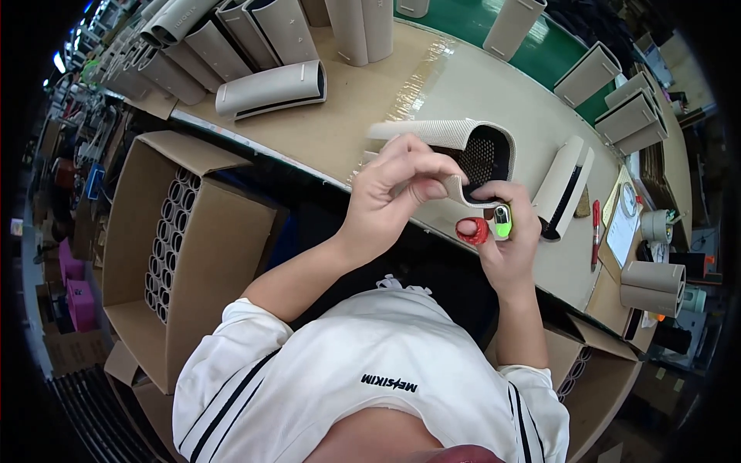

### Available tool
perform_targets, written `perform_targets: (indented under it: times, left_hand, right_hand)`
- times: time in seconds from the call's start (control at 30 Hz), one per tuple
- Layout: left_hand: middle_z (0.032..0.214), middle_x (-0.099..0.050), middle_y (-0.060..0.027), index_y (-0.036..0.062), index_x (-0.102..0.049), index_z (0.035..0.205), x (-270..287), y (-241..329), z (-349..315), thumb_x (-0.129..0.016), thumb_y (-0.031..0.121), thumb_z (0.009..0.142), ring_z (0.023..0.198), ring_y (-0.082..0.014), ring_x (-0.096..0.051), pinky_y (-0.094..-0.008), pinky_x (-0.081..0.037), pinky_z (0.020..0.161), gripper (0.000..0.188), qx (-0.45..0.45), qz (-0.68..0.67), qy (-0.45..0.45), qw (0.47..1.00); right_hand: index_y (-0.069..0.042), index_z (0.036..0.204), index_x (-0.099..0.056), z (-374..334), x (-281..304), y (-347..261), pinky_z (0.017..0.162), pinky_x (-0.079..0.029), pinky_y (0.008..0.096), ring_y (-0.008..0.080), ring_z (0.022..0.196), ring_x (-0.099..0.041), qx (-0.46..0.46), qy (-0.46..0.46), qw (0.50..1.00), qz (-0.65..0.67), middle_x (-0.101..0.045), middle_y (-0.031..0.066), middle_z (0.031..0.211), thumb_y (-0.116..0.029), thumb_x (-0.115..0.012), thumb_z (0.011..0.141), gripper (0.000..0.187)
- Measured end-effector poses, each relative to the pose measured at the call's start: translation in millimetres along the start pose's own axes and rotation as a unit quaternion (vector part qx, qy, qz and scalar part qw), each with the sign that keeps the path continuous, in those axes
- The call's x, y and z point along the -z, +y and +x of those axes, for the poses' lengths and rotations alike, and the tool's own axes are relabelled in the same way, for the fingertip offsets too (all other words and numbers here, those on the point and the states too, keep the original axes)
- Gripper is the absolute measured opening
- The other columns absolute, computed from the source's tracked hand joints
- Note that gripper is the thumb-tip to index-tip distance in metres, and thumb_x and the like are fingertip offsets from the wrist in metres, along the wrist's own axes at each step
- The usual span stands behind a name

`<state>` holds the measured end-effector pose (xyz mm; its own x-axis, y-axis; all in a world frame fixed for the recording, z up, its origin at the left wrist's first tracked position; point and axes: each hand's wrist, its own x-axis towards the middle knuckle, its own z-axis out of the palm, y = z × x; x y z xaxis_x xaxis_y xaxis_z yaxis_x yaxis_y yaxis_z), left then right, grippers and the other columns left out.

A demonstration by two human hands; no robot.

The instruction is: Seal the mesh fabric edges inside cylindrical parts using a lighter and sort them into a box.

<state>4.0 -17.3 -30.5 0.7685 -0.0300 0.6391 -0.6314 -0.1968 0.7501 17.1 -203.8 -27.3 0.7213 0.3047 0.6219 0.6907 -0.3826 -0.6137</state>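
Observation:
A beige mesh sleeve with a black lining (490, 147) is held up above the table, its open end facing me. My left hand (397, 185) pinches the sleeve's near edge between thumb and fingers. My right hand (515, 239) is closed, its index finger at the lower lip of the opening. In that hand sits a small bright green tool with a metal end, lighter-like (502, 220); its exact kind is unclear. Red wrapping (473, 231) covers the right thumb. Another beige sleeve (565, 185) lies right of my hands, a dark gap along its side.
Many beige sleeves (224, 46) stand at the back left, one lying in front (272, 89). More sleeves (588, 75) stand by a green surface at the back right. A red pen (596, 231) lies on the right. Cartons (224, 270) with sleeves flank me below the table edge.

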Motion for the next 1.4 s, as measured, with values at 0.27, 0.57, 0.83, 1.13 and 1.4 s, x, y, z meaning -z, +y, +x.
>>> perform_targets:
  times: [0.27,0.57,0.83,1.13,1.4]
  left_hand:
    - [0.113,-0.061,-0.0119,0.002,-0.052,0.133,15,-9,29,-0.072,0.042,0.08,0.098,-0.0216,-0.059,-0.0292,-0.046,0.086,0.069,0.128,-0.184,-0.172,0.959]
    - [0.123,-0.06,-0.0159,-0.0007,-0.051,0.133,23,2,34,-0.067,0.05,0.081,0.097,-0.0223,-0.062,-0.0294,-0.048,0.085,0.074,-0.089,0.115,-0.186,0.972]
    - [0.115,-0.063,-0.0119,0.0021,-0.049,0.135,26,1,32,-0.072,0.021,0.083,0.087,-0.0233,-0.062,-0.0307,-0.049,0.075,0.06,-0.092,0.115,-0.142,0.979]
    - [0.126,-0.06,-0.0122,0.0014,-0.043,0.14,19,14,19,-0.067,0.006,0.083,0.112,-0.0294,-0.058,-0.0352,-0.045,0.098,0.061,-0.019,-0.137,-0.095,0.986]
    - [0.145,-0.044,-0.0145,0.0024,-0.039,0.143,16,-20,-5,-0.073,0.004,0.077,0.126,-0.0296,-0.049,-0.0383,-0.038,0.109,0.074,-0.135,-0.104,-0.067,0.983]
  right_hand:
    - [-0.005,0.089,-0.059,7,15,8,0.057,-0.038,0.0288,0.0173,0.065,-0.047,-0.039,-0.086,0.979,0.18,-0.057,0.0044,0.081,-0.031,-0.075,0.075,0.033]
    - [-0.007,0.086,-0.056,43,27,-8,0.058,-0.038,0.0309,0.0185,0.066,-0.049,0.125,-0.12,0.98,-0.103,-0.056,0.0036,0.08,-0.032,-0.067,0.08,0.028]
    - [-0.008,0.093,-0.058,42,23,-14,0.058,-0.039,0.0317,0.0185,0.066,-0.05,0.12,-0.131,0.98,-0.091,-0.055,0.0034,0.08,-0.02,-0.07,0.075,0.025]
    - [-0.009,0.119,-0.06,23,17,8,0.063,-0.043,0.0291,0.0179,0.072,-0.054,0.059,-0.12,0.991,0.029,-0.061,0.0055,0.088,0.0,-0.074,0.066,0.055]
    - [-0.005,0.137,-0.05,-9,-10,-13,0.067,-0.04,0.0286,0.0183,0.076,-0.05,-0.04,-0.003,0.985,0.166,-0.057,0.0072,0.094,-0.004,-0.077,0.064,0.078]
